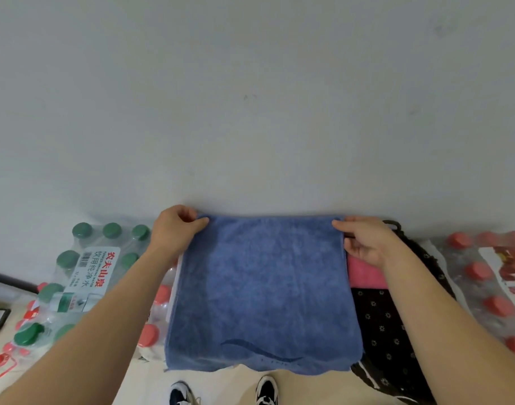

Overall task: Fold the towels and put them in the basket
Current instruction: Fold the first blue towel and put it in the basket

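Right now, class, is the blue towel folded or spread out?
Spread out: the blue towel hangs flat, left hand and right hand pinching its top corners. A second layer behind cannot be told.

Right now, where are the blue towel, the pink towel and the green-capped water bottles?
blue towel [262, 290]: head view, middle of the spread cloth.
pink towel [362, 274]: head view, the patch showing past the blue cloth's right edge.
green-capped water bottles [95, 270]: head view, white label on the pack.

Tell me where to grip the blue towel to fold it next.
Probably the two top corners, coming in from the outer sides. The blue towel hangs flat and unfolded from them, with the left hand and right hand pinching there. Bringing those corners together should halve it.
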Available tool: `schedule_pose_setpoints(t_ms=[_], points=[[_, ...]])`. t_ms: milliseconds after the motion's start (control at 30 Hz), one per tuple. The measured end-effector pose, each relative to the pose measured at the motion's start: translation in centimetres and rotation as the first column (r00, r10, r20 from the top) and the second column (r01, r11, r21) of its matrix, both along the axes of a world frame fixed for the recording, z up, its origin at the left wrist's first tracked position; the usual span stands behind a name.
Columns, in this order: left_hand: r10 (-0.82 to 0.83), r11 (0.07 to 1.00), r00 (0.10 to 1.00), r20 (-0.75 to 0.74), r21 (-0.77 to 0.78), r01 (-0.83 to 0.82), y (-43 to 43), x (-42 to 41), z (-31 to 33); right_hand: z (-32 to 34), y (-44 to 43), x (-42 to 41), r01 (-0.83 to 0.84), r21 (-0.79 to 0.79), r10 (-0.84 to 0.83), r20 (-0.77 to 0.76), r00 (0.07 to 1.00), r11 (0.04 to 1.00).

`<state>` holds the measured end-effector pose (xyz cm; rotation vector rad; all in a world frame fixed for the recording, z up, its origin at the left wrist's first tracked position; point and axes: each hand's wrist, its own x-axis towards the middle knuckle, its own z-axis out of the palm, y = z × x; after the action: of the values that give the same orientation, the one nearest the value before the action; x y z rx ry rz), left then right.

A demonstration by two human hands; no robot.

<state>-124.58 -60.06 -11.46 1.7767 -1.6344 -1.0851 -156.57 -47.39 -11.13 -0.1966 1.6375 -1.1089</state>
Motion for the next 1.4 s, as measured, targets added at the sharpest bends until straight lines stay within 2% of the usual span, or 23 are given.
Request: schedule_pose_setpoints(t_ms=[100, 167, 300, 533, 700, 867, 1000, 1133, 1267, 1400], points=[[0.037, 0.981, 0.949, -0.312, 0.191, 0.025, -0.4, 1.4, -0.1, 0.6, 0.3, 0.2, -0.040, -0.041, 0.041, 0.023, 0.999, 0.998], [0.054, 0.951, 0.936, -0.348, 0.304, 0.058, -0.8, 2.0, -0.3, 0.7, 0.4, 0.3, -0.020, -0.064, 0.023, 0.049, 0.998, 0.998], [0.056, 0.950, 0.953, -0.298, 0.310, 0.041, -0.8, 1.3, -0.3, 0.8, 0.8, 0.3, -0.049, -0.055, 0.055, 0.110, 0.992, 0.997], [0.096, 0.985, 0.934, -0.345, 0.165, -0.040, -0.2, 2.3, 1.1, 1.8, 1.2, 0.3, -0.178, -0.123, 0.174, -0.049, 0.984, 0.976], [0.138, 0.990, 0.867, -0.478, 0.083, -0.112, 1.3, 3.1, 4.5, 5.7, 0.6, 1.4, -0.295, -0.198, 0.280, -0.103, 0.955, 0.935], [0.114, 0.959, 0.773, -0.624, -0.134, -0.249, 1.3, 4.7, 11.5, 12.9, -1.2, 4.2, -0.204, -0.436, 0.070, -0.304, 0.950, 0.876], [-0.067, 0.897, 0.741, -0.668, -0.366, -0.249, 1.6, 5.3, 18.5, 19.0, -1.5, 6.0, -0.164, -0.621, -0.198, -0.472, 0.859, 0.766], [-0.231, 0.836, 0.713, -0.662, -0.510, -0.203, 3.5, 6.7, 22.7, 22.4, 2.3, 8.0, -0.143, -0.718, -0.373, -0.508, 0.776, 0.681], [-0.308, 0.859, 0.729, -0.611, -0.509, -0.064, 6.9, 9.5, 20.2, 19.5, 8.0, 10.0, -0.145, -0.670, -0.366, -0.559, 0.744, 0.728], [-0.275, 0.943, 0.784, -0.557, -0.316, 0.106, 11.9, 12.5, 11.9, 10.2, 14.4, 11.8, -0.141, -0.483, -0.222, -0.618, 0.754, 0.864]])
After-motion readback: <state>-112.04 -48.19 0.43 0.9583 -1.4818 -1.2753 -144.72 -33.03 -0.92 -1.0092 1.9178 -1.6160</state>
